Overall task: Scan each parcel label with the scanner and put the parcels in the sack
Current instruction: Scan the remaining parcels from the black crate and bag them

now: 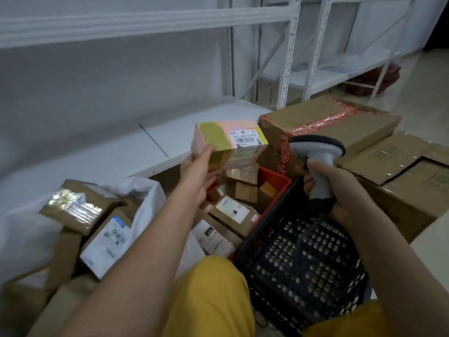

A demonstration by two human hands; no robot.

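My left hand fingers grip the pink-green parcel, label facing the scanner clasped in my right hand, while parcels already fill the white sack below and more wait in the red crate.

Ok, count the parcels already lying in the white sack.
2 show in the white sack: a tape-shiny brown parcel at the back and a white-labelled parcel in front of it. Brown cardboard below may be more, and others may lie hidden.
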